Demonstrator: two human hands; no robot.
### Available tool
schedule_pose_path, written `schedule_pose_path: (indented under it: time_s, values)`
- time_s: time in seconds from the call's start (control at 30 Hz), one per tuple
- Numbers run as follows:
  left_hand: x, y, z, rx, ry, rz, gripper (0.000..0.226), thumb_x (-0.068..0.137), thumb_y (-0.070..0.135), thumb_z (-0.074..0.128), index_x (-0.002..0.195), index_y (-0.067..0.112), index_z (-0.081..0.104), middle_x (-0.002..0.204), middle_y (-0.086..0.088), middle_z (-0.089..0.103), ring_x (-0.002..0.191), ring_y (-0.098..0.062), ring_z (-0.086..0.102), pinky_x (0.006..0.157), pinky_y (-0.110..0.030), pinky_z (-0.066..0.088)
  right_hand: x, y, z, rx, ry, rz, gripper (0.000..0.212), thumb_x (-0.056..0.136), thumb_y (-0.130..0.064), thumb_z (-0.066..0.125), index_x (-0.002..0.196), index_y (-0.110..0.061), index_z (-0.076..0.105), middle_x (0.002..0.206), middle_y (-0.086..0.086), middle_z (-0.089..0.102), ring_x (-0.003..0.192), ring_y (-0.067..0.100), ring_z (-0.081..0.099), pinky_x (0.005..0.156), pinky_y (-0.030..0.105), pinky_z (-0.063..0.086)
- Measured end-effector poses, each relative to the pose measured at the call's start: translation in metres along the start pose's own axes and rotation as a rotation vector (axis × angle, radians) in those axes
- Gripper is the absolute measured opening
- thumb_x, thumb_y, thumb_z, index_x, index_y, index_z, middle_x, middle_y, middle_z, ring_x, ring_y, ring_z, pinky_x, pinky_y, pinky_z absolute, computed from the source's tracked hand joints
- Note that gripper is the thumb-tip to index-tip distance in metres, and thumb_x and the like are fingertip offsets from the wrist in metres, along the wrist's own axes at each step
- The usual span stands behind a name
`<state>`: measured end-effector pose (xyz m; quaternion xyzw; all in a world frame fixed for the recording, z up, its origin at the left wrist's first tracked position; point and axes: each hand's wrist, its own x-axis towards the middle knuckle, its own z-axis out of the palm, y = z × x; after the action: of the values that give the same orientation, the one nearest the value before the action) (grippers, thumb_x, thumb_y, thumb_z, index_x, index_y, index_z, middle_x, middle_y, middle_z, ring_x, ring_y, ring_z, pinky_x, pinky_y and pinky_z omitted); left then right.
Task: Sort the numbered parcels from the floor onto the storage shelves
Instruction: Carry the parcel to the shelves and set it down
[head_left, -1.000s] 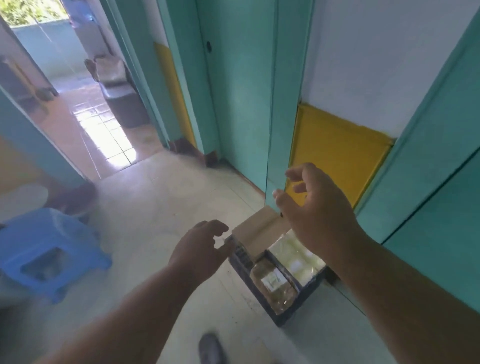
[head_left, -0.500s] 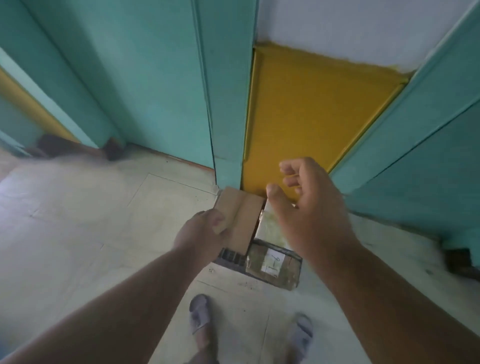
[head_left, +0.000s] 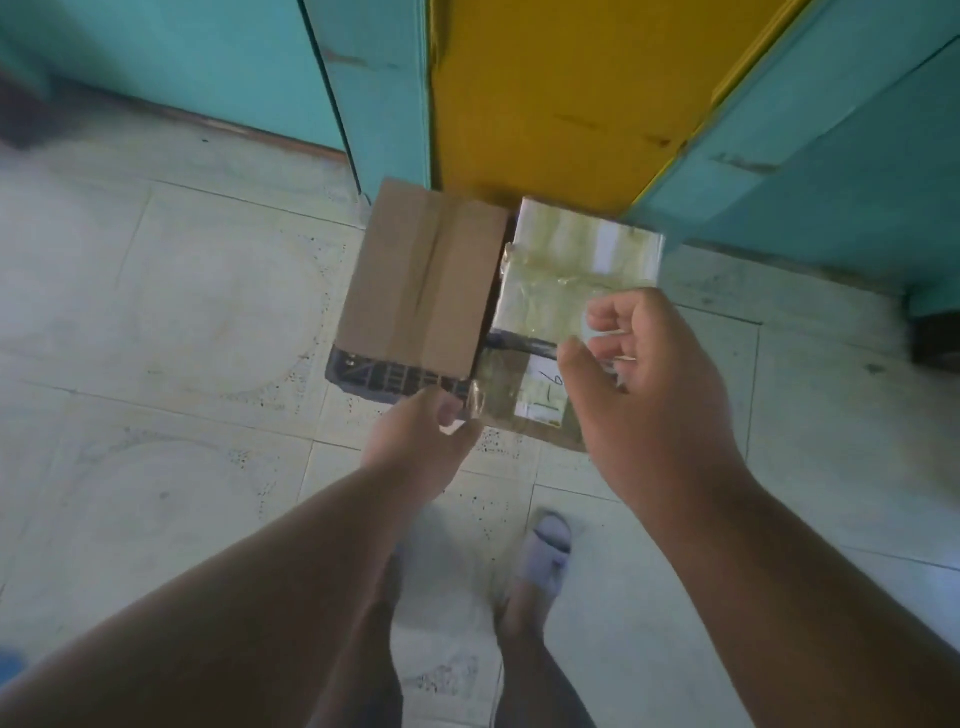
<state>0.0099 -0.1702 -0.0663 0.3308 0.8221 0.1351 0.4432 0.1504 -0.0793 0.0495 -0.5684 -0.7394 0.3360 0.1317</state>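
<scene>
You are looking straight down at a pale tiled floor (head_left: 156, 312) where three parcels sit in a dark crate (head_left: 363, 376) against the foot of a yellow wall panel (head_left: 545, 93) framed in teal. The plain cardboard box (head_left: 421, 275), sealed with brown tape, lies on the left side of the crate. Just beside it on the right is a parcel wrapped in shiny clear tape (head_left: 566, 260), and nearer to you lies a third taped parcel (head_left: 519, 395) with a white label bearing a handwritten mark that looks like 16. Your left hand (head_left: 421, 441) is at the near left corner of this labelled parcel, fingers curled at its edge, though a firm grip cannot be confirmed. Your right hand (head_left: 644, 400) hovers above the right side of the parcels, fingers loosely curled and holding nothing. Your feet, one in a grey slipper (head_left: 545, 558), stand on the tiles below.
</scene>
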Motion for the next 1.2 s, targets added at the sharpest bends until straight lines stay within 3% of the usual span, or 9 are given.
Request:
schedule_pose_path:
  time_s: [0.3, 0.4, 0.5, 0.7, 0.8, 0.9, 1.0, 1.1, 1.2]
  values:
    - [0.101, -0.047, 0.107, -0.115, -0.044, -0.139, 0.061, 0.094, 0.051, 0.057, 0.142, 0.017, 0.044, 0.133, 0.000, 0.061, 0.098, -0.020, 0.060, 0.065, -0.030, 0.045, 0.035, 0.178, 0.090, -0.101, -0.018, 0.247, 0.025, 0.092, -0.028, 0.060, 0.115, -0.020, 0.058, 0.112, -0.004, 0.063, 0.091, 0.009, 0.059, 0.068, 0.022, 0.041]
    - [0.123, -0.045, 0.131, -0.160, -0.095, -0.212, 0.037, 0.097, 0.040, 0.052, 0.119, 0.012, 0.060, 0.091, -0.001, 0.069, 0.071, -0.016, 0.059, 0.056, -0.026, 0.039, 0.047, 0.216, 0.098, -0.199, -0.036, 0.264, 0.029, 0.093, -0.029, 0.060, 0.119, -0.017, 0.057, 0.115, 0.002, 0.061, 0.097, 0.015, 0.056, 0.073, 0.025, 0.037]
    - [0.138, -0.044, 0.144, -0.235, -0.127, -0.295, 0.025, 0.096, 0.036, 0.052, 0.095, 0.013, 0.064, 0.060, 0.000, 0.050, 0.049, -0.014, 0.039, 0.047, -0.025, 0.029, 0.059, 0.241, 0.109, -0.220, -0.116, 0.373, 0.037, 0.093, -0.032, 0.062, 0.125, -0.016, 0.054, 0.121, 0.006, 0.055, 0.091, 0.017, 0.054, 0.067, 0.025, 0.036]
    - [0.141, -0.045, 0.151, -0.399, -0.137, -0.353, 0.020, 0.091, 0.028, 0.061, 0.108, 0.018, 0.065, 0.073, -0.002, 0.059, 0.059, -0.018, 0.048, 0.056, -0.030, 0.040, 0.065, 0.259, 0.119, 0.082, -0.133, 0.572, 0.050, 0.090, -0.036, 0.067, 0.130, -0.016, 0.046, 0.131, 0.002, 0.057, 0.099, 0.019, 0.058, 0.076, 0.032, 0.047]
    - [0.117, -0.038, 0.152, -0.440, -0.134, -0.307, 0.004, 0.086, 0.018, 0.070, 0.091, 0.019, 0.070, 0.083, -0.014, 0.068, 0.073, -0.023, 0.055, 0.070, -0.036, 0.044, 0.053, 0.254, 0.107, 0.182, -0.118, 0.602, 0.050, 0.090, -0.032, 0.068, 0.132, -0.018, 0.045, 0.128, -0.001, 0.060, 0.094, 0.016, 0.065, 0.071, 0.031, 0.052]
    - [0.088, -0.020, 0.152, -0.442, -0.099, -0.272, 0.014, 0.078, 0.018, 0.078, 0.083, 0.006, 0.072, 0.072, -0.015, 0.066, 0.066, -0.021, 0.052, 0.060, -0.033, 0.042, 0.035, 0.230, 0.106, 0.368, -0.229, 0.599, 0.051, 0.091, -0.029, 0.067, 0.136, -0.021, 0.045, 0.125, -0.005, 0.059, 0.085, 0.007, 0.068, 0.073, 0.027, 0.051]
    - [0.073, -0.003, 0.146, -0.504, -0.047, -0.339, 0.036, 0.077, 0.029, 0.079, 0.090, -0.003, 0.069, 0.068, -0.008, 0.061, 0.065, -0.019, 0.048, 0.054, -0.030, 0.041, 0.027, 0.216, 0.112, 0.310, -0.140, 0.591, 0.042, 0.093, -0.031, 0.063, 0.133, -0.022, 0.051, 0.124, -0.004, 0.060, 0.100, 0.011, 0.059, 0.072, 0.026, 0.046]
    - [0.066, -0.004, 0.130, -0.559, -0.045, -0.345, 0.031, 0.071, 0.031, 0.079, 0.090, 0.008, 0.071, 0.072, -0.009, 0.068, 0.068, -0.019, 0.056, 0.063, -0.029, 0.045, 0.027, 0.224, 0.101, 0.286, 0.024, 0.604, 0.033, 0.096, -0.022, 0.056, 0.129, -0.019, 0.056, 0.127, -0.001, 0.062, 0.098, 0.013, 0.058, 0.073, 0.027, 0.046]
    - [0.057, -0.018, 0.105, -0.557, -0.102, -0.298, 0.051, 0.049, 0.037, 0.077, 0.092, 0.010, 0.072, 0.074, -0.007, 0.069, 0.070, -0.022, 0.058, 0.071, -0.033, 0.045, 0.022, 0.233, 0.090, 0.144, -0.036, 0.510, 0.036, 0.096, -0.025, 0.058, 0.131, -0.021, 0.055, 0.133, -0.001, 0.059, 0.105, 0.015, 0.059, 0.068, 0.022, 0.043]
